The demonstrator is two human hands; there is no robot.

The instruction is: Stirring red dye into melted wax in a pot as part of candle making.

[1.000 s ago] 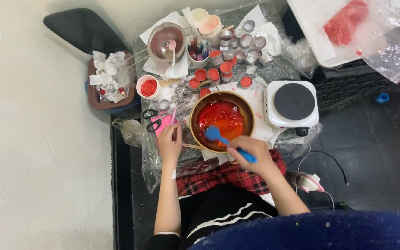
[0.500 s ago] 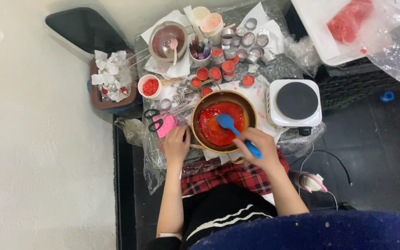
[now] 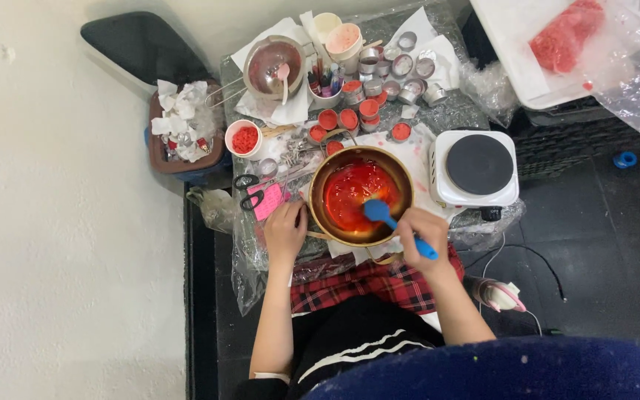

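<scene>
A round metal bowl [image 3: 318, 194] full of glossy red liquid stands on the plastic-covered table in front of me. My right hand [image 3: 423, 235] grips a blue spatula [image 3: 381, 214] whose blade dips into the red liquid at the bowl's right side. My left hand [image 3: 285, 233] rests against the bowl's left rim, by a wooden handle, steadying it. Several small tins [image 3: 348, 118] filled with red material sit just behind the bowl.
A white single hot plate [image 3: 478, 167] stands right of the bowl. Scissors [image 3: 250, 190] and a pink pad [image 3: 268, 201] lie to the left, near a white cup of red bits [image 3: 244, 138]. A metal pot [image 3: 274, 65], empty tins [image 3: 401, 65] and a tissue-filled bin [image 3: 184, 130] lie farther back.
The blue spatula has swept through the red liquid, from the bowl's lower middle up toward the centre and now to the right side. My left hand has stayed at the rim.
</scene>
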